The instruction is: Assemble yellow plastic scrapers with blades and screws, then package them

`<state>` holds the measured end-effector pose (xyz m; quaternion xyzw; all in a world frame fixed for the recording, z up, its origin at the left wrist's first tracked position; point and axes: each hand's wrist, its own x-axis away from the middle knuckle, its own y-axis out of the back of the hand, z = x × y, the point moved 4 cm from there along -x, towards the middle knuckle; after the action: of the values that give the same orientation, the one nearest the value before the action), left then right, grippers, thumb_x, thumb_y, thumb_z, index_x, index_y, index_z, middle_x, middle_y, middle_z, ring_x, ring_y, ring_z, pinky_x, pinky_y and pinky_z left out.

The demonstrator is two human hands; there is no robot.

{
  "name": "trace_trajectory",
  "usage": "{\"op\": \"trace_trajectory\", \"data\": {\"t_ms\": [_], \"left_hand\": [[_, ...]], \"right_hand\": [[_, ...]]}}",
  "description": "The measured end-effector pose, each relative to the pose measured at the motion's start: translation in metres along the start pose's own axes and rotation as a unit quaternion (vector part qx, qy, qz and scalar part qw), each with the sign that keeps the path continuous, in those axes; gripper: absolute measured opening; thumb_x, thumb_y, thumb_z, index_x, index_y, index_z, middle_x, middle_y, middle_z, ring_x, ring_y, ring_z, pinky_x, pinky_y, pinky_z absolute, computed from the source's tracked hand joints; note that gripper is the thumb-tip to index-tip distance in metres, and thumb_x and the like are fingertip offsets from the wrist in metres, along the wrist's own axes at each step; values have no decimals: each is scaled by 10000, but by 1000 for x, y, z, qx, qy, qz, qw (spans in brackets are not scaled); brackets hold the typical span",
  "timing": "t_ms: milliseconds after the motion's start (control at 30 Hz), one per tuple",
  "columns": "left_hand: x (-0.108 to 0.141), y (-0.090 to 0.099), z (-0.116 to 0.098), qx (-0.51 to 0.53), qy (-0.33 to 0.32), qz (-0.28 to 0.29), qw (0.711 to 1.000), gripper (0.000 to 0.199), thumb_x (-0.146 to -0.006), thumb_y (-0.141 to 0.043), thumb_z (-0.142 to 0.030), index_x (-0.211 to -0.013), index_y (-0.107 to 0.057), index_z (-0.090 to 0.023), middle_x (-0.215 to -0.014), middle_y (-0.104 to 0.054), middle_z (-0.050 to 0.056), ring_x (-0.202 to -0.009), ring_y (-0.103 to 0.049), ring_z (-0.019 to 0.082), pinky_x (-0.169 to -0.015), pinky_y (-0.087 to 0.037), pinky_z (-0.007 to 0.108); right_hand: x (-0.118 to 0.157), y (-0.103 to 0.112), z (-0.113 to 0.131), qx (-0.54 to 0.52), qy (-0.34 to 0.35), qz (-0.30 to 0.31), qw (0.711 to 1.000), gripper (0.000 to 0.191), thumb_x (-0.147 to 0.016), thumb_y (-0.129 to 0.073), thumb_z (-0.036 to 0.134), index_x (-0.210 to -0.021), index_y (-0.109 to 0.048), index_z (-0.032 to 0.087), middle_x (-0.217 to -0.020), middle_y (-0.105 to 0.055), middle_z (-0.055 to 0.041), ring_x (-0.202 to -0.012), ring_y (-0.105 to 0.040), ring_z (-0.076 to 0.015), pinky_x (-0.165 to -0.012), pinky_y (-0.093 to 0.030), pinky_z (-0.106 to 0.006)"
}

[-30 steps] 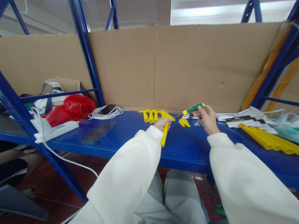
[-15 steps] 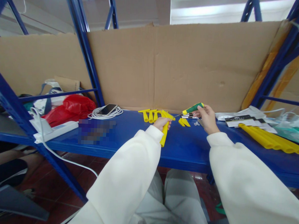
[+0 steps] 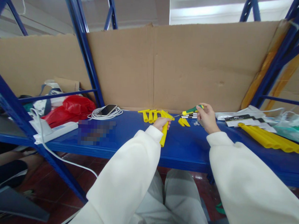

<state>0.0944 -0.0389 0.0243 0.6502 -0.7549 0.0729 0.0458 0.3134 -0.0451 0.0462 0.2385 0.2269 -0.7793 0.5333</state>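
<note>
My left hand (image 3: 161,123) is closed around a yellow plastic handle (image 3: 164,136), a hollow tube whose lower end points toward me. In my right hand (image 3: 207,117) is a screwdriver (image 3: 191,110) with a green and yellow grip, its shaft slanting down left to the top of the handle by my left fingers. Whether the tip sits in a screw is too small to tell. Beyond my left hand lie several yellow T-shaped pieces (image 3: 150,116). Two small yellow wedge-like pieces (image 3: 183,122) and a few tiny metal bits (image 3: 196,123) rest between my hands.
A row of yellow tubes (image 3: 269,140) lies at the right beside dark-and-white packets (image 3: 248,120). To the left are a phone (image 3: 107,109) on a coiled white cable (image 3: 93,115), a white power strip (image 3: 58,131) and a red bag (image 3: 71,109). Cardboard (image 3: 191,67) stands behind the blue shelf (image 3: 135,137).
My right fingers have shifted slightly on the screwdriver's grip, and its end has dipped a little. My left hand and the yellow handle stay in place.
</note>
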Motion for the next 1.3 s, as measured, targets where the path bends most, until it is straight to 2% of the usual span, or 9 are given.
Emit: {"op": "trace_trajectory", "data": {"t_ms": [233, 433, 533, 733, 867, 1133, 1300], "left_hand": [[3, 0, -1, -5, -7, -7, 1000, 319, -846, -595, -50, -582, -468, -176, -476, -441, -45, -383, -380, 56, -423, -317, 202], [4, 2, -2, 8, -7, -22, 1000, 332, -861, -569, -34, -582, -461, -177, -470, -442, -46, -381, -382, 55, -423, -319, 200], [4, 3, -2, 2, 0, -31, 1000, 318, -855, -585, -44, -594, -464, -178, -471, -443, -48, -387, -383, 56, -426, -319, 196], [4, 2, -2, -5, -3, -23, 1000, 313, -862, -578, -42, -594, -477, -167, -492, -445, -50, -391, -377, 51, -437, -317, 201], [2, 2, -2, -5, -6, -24, 1000, 335, -856, -569, -34, -567, -464, -167, -486, -438, -45, -397, -381, 55, -438, -321, 204], [1, 2, 0, -4, -4, -26, 1000, 299, -839, -597, -44, -595, -476, -167, -491, -440, -50, -398, -377, 53, -445, -326, 199], [2, 3, -1, -5, -8, -29, 1000, 328, -860, -548, -24, -578, -462, -168, -474, -435, -47, -382, -379, 54, -422, -316, 196]], "right_hand": [[4, 0, 6, 11, 8, 8, 1000, 481, -688, -759, 615, -944, -617, 234, -472, -466, 90, -354, -401, -87, -348, -309, -223], [-1, 1, -2, -20, -27, 58, 998, 519, -701, -734, 654, -994, -617, 242, -548, -561, 46, -440, -517, -124, -409, -402, -237], [-1, 0, -4, -14, -34, 74, 997, 500, -718, -714, 666, -961, -599, 244, -556, -558, 40, -457, -521, -127, -423, -404, -240], [0, 4, -1, 4, -15, 25, 1000, 538, -628, -764, 696, -815, -578, 228, -517, -513, 58, -413, -431, -90, -386, -338, -218], [0, 4, -1, -1, -35, 15, 999, 500, -653, -773, 659, -746, -548, 223, -488, -487, 63, -387, -399, -76, -361, -300, -205], [4, 4, -1, -36, -65, 24, 997, 478, -653, -807, 598, -827, -562, 227, -443, -419, 102, -341, -323, -63, -331, -211, -198], [4, 1, 3, -69, -60, 66, 994, 511, -631, -824, 585, -915, -621, 212, -465, -433, 93, -384, -365, -71, -355, -254, -204]]}}
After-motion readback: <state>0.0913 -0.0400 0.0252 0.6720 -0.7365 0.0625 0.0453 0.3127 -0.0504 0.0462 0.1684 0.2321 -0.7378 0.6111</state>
